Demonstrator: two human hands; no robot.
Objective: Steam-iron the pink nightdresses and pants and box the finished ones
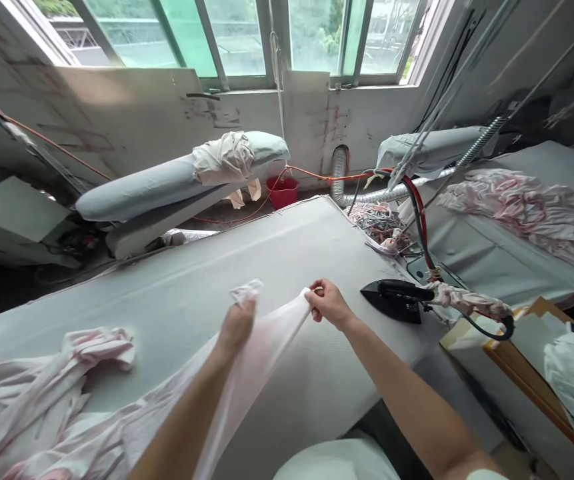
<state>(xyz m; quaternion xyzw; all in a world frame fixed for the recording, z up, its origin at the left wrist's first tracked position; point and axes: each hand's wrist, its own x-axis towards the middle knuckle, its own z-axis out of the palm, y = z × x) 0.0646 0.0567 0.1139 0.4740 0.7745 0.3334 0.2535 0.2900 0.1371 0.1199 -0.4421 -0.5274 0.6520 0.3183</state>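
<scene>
Stretched between my two hands is a thin pale pink cloth (271,337), which hangs down toward my lap at the lower left. My left hand (238,325), a little blurred, is closed around a bunched part, and a white end of fabric sticks up above the fist. Thumb and fingers of my right hand (327,303) pinch a corner of the same cloth. Both hands are above the padded white ironing table (187,280). To the right of my right hand, a black iron (397,300) lies on the table, with its cloth-wrapped cable running off to the right.
Crumpled pink-white fabric (41,400) is heaped at the table's left. A padded pressing arm (141,187) and a red bucket (283,192) stand beyond the far edge. At right are more piled garments (531,207), hanging hoses and a box (507,373).
</scene>
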